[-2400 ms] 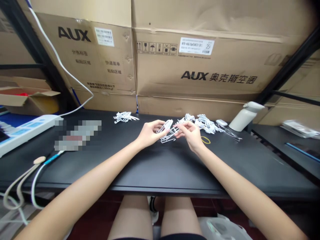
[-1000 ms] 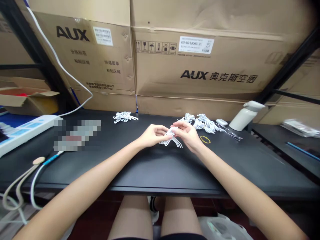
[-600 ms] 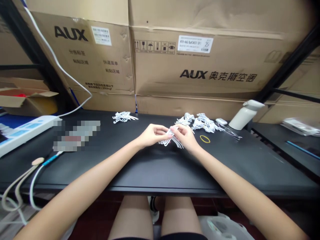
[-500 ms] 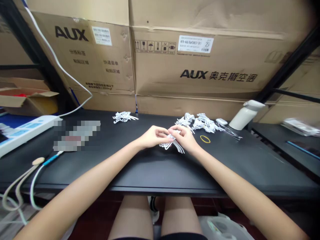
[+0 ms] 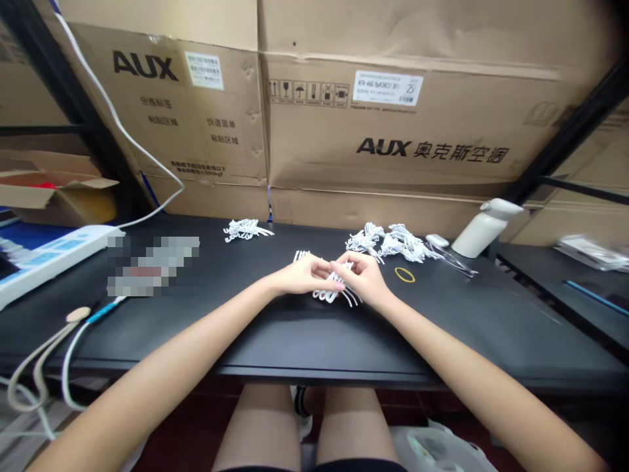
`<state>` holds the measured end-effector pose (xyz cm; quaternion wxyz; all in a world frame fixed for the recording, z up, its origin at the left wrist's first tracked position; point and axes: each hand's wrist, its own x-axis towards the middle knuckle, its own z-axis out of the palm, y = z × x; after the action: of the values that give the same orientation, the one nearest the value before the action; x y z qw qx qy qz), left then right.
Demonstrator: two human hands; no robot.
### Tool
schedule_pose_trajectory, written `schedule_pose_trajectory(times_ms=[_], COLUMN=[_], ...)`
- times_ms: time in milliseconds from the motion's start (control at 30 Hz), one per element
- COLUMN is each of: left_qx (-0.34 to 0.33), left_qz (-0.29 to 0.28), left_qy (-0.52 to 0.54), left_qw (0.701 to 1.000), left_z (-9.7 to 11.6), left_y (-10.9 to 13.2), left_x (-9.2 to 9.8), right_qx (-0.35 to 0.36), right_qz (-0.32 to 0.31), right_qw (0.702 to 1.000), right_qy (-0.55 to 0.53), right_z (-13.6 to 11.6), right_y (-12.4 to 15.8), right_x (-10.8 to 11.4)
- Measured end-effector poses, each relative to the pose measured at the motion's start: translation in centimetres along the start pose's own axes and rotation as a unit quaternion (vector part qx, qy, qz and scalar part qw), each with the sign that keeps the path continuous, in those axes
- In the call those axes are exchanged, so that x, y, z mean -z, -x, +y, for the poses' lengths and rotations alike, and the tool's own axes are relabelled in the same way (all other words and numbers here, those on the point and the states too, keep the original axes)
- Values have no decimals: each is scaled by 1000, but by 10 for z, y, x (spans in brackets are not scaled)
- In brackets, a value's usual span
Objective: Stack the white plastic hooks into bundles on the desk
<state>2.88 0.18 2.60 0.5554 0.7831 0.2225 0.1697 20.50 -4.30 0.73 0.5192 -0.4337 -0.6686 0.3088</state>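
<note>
Both my hands are closed around a bundle of thin white wire hooks [image 5: 328, 294] just above the black table. My left hand [image 5: 307, 274] grips it from the left, and some white ends stick out behind its knuckles. From the right, my right hand [image 5: 363, 275] pinches the same bundle with thumb and fingers; loose straight ends fan out below it. The fingers hide the middle of the bundle. A yellow rubber band [image 5: 405, 275] lies on the table to the right of my right hand.
More white hooks lie in a pile [image 5: 393, 242] at the back right and a small heap [image 5: 247, 229] at the back left. A white bottle [image 5: 484, 229] stands at right. A power strip [image 5: 54, 262] and cables occupy the left; cardboard boxes [image 5: 319, 157] wall the back.
White hook ends now show behind my left hand, where none showed before. The bundle has turned slightly between my fingers. The whole view has shifted a little.
</note>
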Motion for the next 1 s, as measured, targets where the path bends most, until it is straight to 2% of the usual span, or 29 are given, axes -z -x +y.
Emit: schedule_pose_trajectory(times_ms=[200, 300, 400, 467, 600, 800, 867, 1000], left_qx=[-13, -14, -3, 1, 3, 1, 6, 22], left_qz=[3, 29, 71, 95, 116, 126, 134, 158], left_qy=[3, 42, 67, 84, 105, 107, 118, 153], left_qw=[1000, 999, 995, 992, 988, 986, 984, 975], left_z=[5, 7, 8, 9, 9, 10, 12, 12], left_y=[1, 0, -1, -1, -1, -1, -2, -3], left_x=[0, -1, 0, 0, 1, 1, 2, 2], right_qx=[-17, -16, -22, -38, -59, -111, -98, -22], right_qz=[-2, 55, 117, 124, 81, -11, -28, -28], right_qw=[999, 996, 992, 991, 994, 992, 990, 987], right_qy=[-43, -72, -51, -16, 51, 58, 94, 157], right_z=[-2, -1, 4, 10, 22, 25, 24, 25], right_y=[-1, -5, -10, -13, -17, -14, -12, -12], right_x=[-1, 3, 9, 13, 18, 14, 12, 12])
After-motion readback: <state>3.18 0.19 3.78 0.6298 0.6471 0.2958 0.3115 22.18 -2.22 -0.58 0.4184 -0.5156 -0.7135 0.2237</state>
